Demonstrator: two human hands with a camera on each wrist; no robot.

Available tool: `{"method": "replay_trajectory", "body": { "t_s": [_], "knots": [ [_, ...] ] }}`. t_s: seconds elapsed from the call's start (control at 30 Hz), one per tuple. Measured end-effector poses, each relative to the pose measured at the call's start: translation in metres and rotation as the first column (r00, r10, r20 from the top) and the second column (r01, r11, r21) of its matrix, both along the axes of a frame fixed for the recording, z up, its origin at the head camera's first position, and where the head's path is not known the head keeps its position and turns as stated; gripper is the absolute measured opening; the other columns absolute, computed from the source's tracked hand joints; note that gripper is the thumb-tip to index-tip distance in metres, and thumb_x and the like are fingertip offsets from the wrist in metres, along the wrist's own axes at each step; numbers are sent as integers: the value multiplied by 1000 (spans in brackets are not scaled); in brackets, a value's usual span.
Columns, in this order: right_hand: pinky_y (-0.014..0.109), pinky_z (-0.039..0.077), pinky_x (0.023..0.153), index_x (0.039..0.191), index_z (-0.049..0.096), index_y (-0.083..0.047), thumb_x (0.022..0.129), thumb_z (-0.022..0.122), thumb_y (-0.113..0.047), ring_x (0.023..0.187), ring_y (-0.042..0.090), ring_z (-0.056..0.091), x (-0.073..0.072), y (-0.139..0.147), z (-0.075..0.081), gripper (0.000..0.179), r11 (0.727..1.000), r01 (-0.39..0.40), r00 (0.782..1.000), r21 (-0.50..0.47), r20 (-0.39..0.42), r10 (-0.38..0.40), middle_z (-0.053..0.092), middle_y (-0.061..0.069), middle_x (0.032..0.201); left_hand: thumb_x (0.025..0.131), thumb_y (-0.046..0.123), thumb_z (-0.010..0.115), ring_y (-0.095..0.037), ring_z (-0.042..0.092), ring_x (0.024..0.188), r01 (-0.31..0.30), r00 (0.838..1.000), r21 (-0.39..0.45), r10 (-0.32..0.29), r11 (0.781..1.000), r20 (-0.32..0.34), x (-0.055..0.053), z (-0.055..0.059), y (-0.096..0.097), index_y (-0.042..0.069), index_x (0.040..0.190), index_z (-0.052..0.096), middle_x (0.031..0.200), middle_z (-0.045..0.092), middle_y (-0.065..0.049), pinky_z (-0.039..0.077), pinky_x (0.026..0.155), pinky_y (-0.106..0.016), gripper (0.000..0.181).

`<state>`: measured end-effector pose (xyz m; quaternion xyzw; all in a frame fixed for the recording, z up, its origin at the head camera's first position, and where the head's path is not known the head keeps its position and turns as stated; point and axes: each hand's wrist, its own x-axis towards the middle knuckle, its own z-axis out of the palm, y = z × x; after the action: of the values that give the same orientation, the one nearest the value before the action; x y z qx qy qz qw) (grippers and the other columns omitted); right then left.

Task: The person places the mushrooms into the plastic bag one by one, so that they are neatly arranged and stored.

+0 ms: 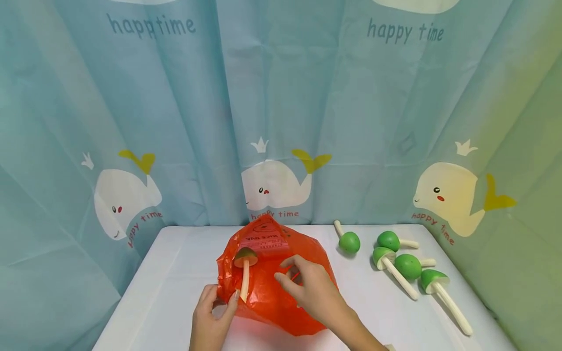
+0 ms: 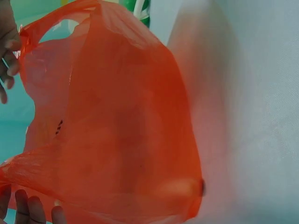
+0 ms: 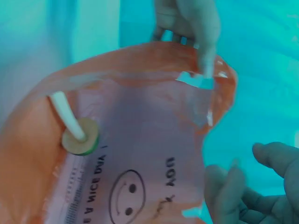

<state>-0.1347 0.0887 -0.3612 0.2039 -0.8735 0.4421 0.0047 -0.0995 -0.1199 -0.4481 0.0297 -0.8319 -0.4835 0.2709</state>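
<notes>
Left hand [image 1: 211, 317] pinched the rim of a red translucent plastic bag [image 1: 270, 295], right hand [image 1: 309, 287] held nothing visible, fingers loosely parted, while a green-capped, white-stemmed mushroom [image 1: 246, 277] lay inside, just beyond the nearer left, stem towards it, cap away.

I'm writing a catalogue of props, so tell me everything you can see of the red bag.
The red bag looks like thin, glossy, see-through plastic, creased, with a handle loop and, in dark print, a smiley face and "NICE DAY". It rests on the white table, gaping open towards the person, a green-capped mushroom showing inside. The left hand pinches its edge; the right hand is at the opening, whether touching is unclear.
</notes>
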Motion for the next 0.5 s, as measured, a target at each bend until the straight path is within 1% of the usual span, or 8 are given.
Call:
{"method": "replay_trajectory", "body": {
  "t_s": [0.03, 0.1, 0.17, 0.23, 0.3, 0.37, 0.47, 0.5],
  "knots": [
    [25, 50, 48, 102, 60, -8, 89, 65, -34, 54, 9, 54, 0, 2, 3, 29, 1000, 2, 1000, -30, 21, -2, 57, -6, 75, 81, 7, 73, -8, 54, 78, 4, 1000, 2, -4, 1000, -5, 0, 0, 0, 5, 89, 65, 87, 51, 5, 54, 68, -30, 11],
    [27, 50, 46, 101, 61, -9, 91, 64, -32, 54, 12, 56, -1, 8, 8, 26, 997, 25, 999, -76, 37, -22, 58, -3, 76, 81, 5, 74, -8, 54, 78, 10, 1000, 10, -10, 1000, -13, -1, 0, 0, 5, 89, 65, 86, 51, 5, 54, 68, -29, 12],
    [28, 50, 47, 99, 62, -12, 91, 64, -29, 59, 13, 57, -4, 14, 11, 19, 992, 71, 997, -101, 31, -68, 59, -2, 77, 81, 6, 74, -8, 54, 78, 13, 1000, 18, -13, 1000, -9, -1, 0, 1, 4, 90, 66, 86, 51, 4, 53, 68, -28, 13],
    [27, 50, 50, 96, 64, -14, 91, 65, -24, 62, 13, 57, -8, 23, 12, 11, 985, 135, 991, -108, 7, -135, 60, -3, 77, 81, 7, 74, -8, 54, 79, 13, 1000, 24, -13, 1000, 3, -1, -1, 1, 2, 92, 66, 87, 52, 4, 53, 68, -27, 14],
    [26, 49, 52, 94, 65, -15, 90, 66, -20, 63, 12, 57, -13, 33, 10, 7, 973, 208, 977, -99, -28, -212, 61, -3, 77, 82, 9, 74, -9, 54, 80, 9, 1000, 26, -10, 1000, 20, -1, -1, 1, 2, 94, 66, 88, 52, 4, 53, 69, -28, 16],
    [26, 49, 52, 94, 66, -14, 90, 66, -19, 64, 12, 57, -18, 45, 7, 7, 958, 275, 959, -83, -46, -279, 62, -2, 78, 83, 11, 73, -10, 55, 80, 9, 999, 23, -9, 1000, 37, -1, 0, 1, 1, 96, 66, 88, 52, 3, 53, 69, -28, 17],
    [26, 49, 52, 96, 66, -10, 90, 65, -19, 65, 12, 59, -25, 65, -1, 10, 939, 338, 938, -58, -62, -341, 63, 0, 80, 83, 11, 73, -11, 55, 81, 12, 999, 29, -13, 1000, 50, -1, 0, 1, 2, 97, 67, 89, 53, 2, 53, 70, -31, 18],
    [26, 49, 52, 96, 66, -9, 90, 65, -19, 65, 13, 59, -27, 71, -5, 11, 934, 353, 933, -49, -60, -355, 63, 1, 80, 83, 12, 73, -12, 55, 81, 15, 998, 29, -16, 999, 54, -1, 0, 1, 2, 98, 67, 89, 53, 2, 53, 70, -30, 19]
  ]
}}
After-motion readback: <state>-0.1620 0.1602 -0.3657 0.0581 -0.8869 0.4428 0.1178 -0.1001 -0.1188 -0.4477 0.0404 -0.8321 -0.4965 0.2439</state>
